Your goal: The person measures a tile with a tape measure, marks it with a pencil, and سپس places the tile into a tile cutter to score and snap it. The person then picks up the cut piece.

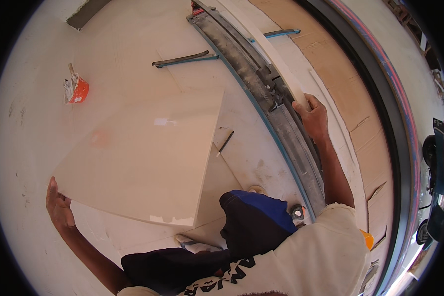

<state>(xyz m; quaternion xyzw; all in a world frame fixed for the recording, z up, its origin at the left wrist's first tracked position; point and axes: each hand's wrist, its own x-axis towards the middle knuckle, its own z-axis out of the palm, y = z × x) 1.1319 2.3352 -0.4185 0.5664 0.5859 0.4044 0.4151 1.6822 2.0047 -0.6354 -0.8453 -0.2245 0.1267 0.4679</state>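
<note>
Tile [145, 155], probably heavy, brittle, best edge-held: left hand [60, 209] is gripping its corner; right hand [314, 116] is pinching strip [277, 60].

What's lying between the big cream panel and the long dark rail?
In the head view, a slim dark pen-like object lies on the floor; lower down, the person's knee shows.

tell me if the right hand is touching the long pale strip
Touching. The head view shows the right hand gripping the near end of the long pale strip, thumb on one side, fingers opposite.
</note>
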